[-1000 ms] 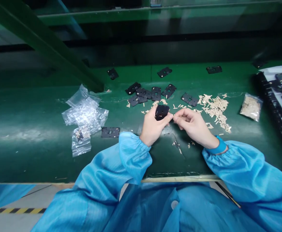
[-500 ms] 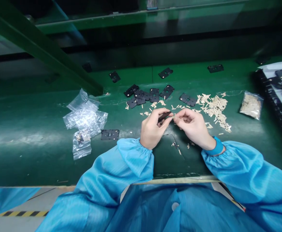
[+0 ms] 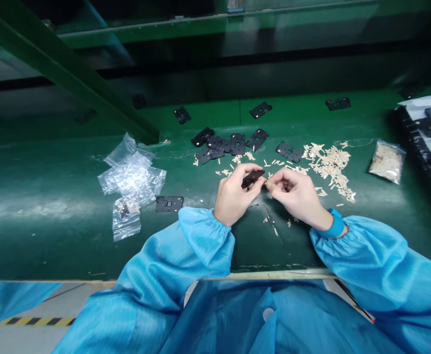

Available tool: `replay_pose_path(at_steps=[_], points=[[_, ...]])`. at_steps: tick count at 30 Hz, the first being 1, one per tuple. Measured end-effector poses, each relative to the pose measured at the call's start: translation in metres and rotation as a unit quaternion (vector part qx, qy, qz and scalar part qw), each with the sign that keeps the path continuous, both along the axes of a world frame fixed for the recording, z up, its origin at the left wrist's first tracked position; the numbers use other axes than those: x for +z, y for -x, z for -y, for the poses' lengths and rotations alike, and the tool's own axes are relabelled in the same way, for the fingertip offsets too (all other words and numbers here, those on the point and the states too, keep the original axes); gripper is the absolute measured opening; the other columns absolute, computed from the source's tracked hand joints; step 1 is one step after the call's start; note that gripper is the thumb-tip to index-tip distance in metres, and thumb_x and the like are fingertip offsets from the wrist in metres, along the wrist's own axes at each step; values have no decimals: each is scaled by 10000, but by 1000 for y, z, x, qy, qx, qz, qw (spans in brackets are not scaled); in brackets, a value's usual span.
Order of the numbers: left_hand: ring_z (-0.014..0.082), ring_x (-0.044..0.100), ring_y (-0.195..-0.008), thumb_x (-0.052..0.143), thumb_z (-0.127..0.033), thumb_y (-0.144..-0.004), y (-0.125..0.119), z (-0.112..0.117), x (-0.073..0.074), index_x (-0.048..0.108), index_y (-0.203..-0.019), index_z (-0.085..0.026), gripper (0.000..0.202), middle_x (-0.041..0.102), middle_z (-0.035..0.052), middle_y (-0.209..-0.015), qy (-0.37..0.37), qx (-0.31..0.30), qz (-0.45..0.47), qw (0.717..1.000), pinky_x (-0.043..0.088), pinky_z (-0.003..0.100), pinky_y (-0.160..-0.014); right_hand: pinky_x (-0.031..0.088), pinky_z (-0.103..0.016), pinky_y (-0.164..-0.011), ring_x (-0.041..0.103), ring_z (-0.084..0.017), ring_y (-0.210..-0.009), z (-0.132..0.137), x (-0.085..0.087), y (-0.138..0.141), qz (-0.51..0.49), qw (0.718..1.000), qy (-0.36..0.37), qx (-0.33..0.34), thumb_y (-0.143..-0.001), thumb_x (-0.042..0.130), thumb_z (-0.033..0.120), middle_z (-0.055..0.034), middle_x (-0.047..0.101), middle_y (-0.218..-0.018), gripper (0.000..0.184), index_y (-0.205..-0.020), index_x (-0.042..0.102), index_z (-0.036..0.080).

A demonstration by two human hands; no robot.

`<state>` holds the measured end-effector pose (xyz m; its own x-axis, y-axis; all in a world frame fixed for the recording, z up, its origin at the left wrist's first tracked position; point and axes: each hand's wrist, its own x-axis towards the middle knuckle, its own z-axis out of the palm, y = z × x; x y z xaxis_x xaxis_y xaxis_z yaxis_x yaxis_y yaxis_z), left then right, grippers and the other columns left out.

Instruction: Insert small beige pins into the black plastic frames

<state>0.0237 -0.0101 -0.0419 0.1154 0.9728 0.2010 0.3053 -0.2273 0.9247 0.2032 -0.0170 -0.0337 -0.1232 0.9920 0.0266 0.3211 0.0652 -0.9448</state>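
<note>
Head: left grip (image 3: pixel 233 196) around black plate (image 3: pixel 253 177)

black plate (image 3: pixel 253 178): thin, flat, tilted near edge-on, pinched in left hand (image 3: pixel 233 199). tan strip (image 3: pixel 265 182): tiny, in right hand (image 3: pixel 296 196) fingertips, at plate's right edge.

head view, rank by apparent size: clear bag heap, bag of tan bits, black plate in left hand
1. clear bag heap
2. bag of tan bits
3. black plate in left hand; tilted, so less sure
</note>
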Motion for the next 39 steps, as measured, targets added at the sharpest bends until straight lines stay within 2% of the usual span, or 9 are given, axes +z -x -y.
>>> replay_pose_path(at_steps=[3, 6, 9, 13, 18, 27, 32, 36, 39], points=[[168, 742, -891, 663, -256, -915, 5, -8, -2, 639, -1118, -226, 207, 772, 16, -960, 12, 49, 1, 999, 561, 296, -858, 452, -275, -583, 587, -146, -636, -4, 1, -3, -43, 999, 22, 2, -761, 694, 211, -14, 674, -705, 41, -755, 658, 193], [175, 733, -880, 680, -303, -908, 8, -13, -3, 646, -1064, -226, 178, 764, 11, -950, 22, 76, -21, 997, 545, 313, -851, 468, -279, -596, 598, -152, -656, -7, 2, -4, -53, 998, 30, 2, -735, 689, 191, -22, 691, -724, 32, -735, 657, 194], [172, 720, -846, 766, -264, -824, 7, -13, -1, 647, -1043, -221, 253, 770, 15, -971, 49, 19, -17, 998, 539, 311, -820, 460, -273, -578, 580, -146, -636, -7, 4, -5, -47, 998, 36, 13, -717, 680, 175, -15, 683, -709, 31, -735, 663, 193], [173, 721, -905, 752, -246, -822, 1, -11, 3, 615, -1062, -196, 281, 779, 48, -1013, 110, -49, 76, 990, 550, 317, -855, 433, -263, -552, 550, -133, -617, -6, 5, -6, -44, 998, 35, 22, -723, 672, 183, -9, 667, -702, 28, -747, 661, 190], [155, 694, -800, 822, -287, -753, 0, -11, 2, 613, -950, -182, 306, 743, 16, -858, 143, -64, 96, 983, 544, 288, -782, 408, -258, -528, 517, -117, -576, -4, 6, -5, -4, 999, 28, 23, -766, 661, 211, -1, 639, -672, 33, -756, 645, 184], [141, 664, -782, 786, -240, -765, 1, -11, 3, 612, -921, -186, 239, 731, 6, -855, 133, -46, 91, 986, 527, 276, -766, 402, -269, -543, 496, -115, -547, -1, 5, -4, 114, 989, -85, 28, -835, 645, 168, 26, 584, -616, 67, -776, 652, 198], [132, 628, -749, 775, -233, -763, 0, -11, 3, 624, -911, -180, 218, 702, 3, -841, 134, -21, 81, 987, 502, 272, -734, 453, -298, -602, 536, -141, -617, 2, 4, -5, 165, 971, -170, -22, -894, 655, 196, -15, 630, -753, 13, -901, 645, 200], [136, 620, -762, 769, -251, -768, -1, -10, 3, 621, -929, -174, 232, 694, 9, -852, 134, -19, 88, 987, 502, 282, -752, 471, -295, -622, 579, -151, -674, 4, 0, -6, 183, 945, -270, 29, -941, 623, 168, -30, 663, -791, 53, -951, 665, 200], [137, 626, -775, 768, -256, -774, -1, -9, 3, 613, -937, -174, 239, 698, 14, -865, 133, -24, 97, 986, 508, 282, -766, 463, -284, -602, 580, -141, -660, 5, -4, -5, 179, 938, -294, 38, -950, 624, 161, -31, 683, -806, 75, -987, 681, 194]])
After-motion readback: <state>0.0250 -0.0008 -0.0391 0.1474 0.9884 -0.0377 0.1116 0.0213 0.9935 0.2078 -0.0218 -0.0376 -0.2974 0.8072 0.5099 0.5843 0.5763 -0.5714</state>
